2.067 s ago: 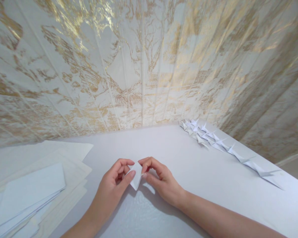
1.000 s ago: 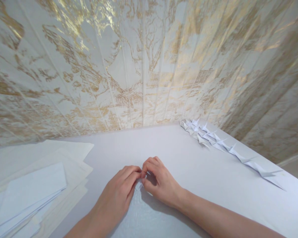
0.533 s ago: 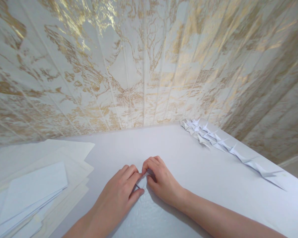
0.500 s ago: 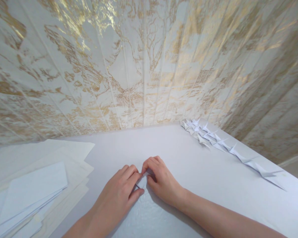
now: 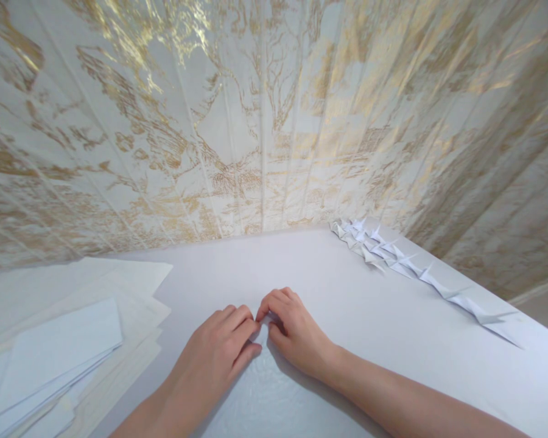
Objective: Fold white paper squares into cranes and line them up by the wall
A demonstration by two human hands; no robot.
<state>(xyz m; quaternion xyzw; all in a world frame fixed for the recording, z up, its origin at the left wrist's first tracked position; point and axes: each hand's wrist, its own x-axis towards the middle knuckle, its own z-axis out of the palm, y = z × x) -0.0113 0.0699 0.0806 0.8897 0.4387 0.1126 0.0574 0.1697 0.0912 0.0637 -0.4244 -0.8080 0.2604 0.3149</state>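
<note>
Cream sheets [image 5: 141, 274] fanned at left, white paper stack [image 5: 64, 353] on top. Origami cranes [image 5: 456, 299] lined along right edge of white table [image 5: 393, 334]. Gold-patterned wall covering [image 5: 237, 176] behind. Small folded paper [image 5: 263, 336] on table, mostly hidden by left hand [image 5: 221, 342] and right hand [image 5: 298, 334]; pinched or merely pressed, cannot tell.

A smooth white bench [image 5: 274, 258] stands by a white wall with shiny gold tree pictures [image 5: 237, 134], darker at right.

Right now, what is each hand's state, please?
Left hand: curled at the small folded paper; grip unclear.
Right hand: curled there too; grip unclear.
</note>
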